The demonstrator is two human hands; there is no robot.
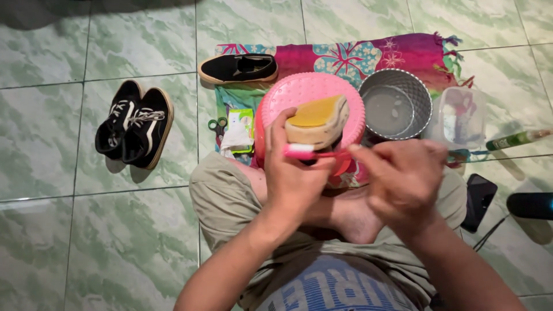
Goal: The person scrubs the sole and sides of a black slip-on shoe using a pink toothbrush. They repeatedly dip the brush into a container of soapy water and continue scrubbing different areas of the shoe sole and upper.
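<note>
The left hand (296,173) gripped a shoe (317,121), sole up, just above a pink basin (299,92). The right hand (403,178) was closed on a pink toothbrush (308,152), bristles against the shoe's edge. Beyond it stood a grey bucket (397,103); 2 black sneakers (133,124) lay well left.

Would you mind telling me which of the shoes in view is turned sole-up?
The shoe in the left hand, held over the pink basin, shows its yellow sole. The black pair and the slip-on sit upright on the floor.
</note>
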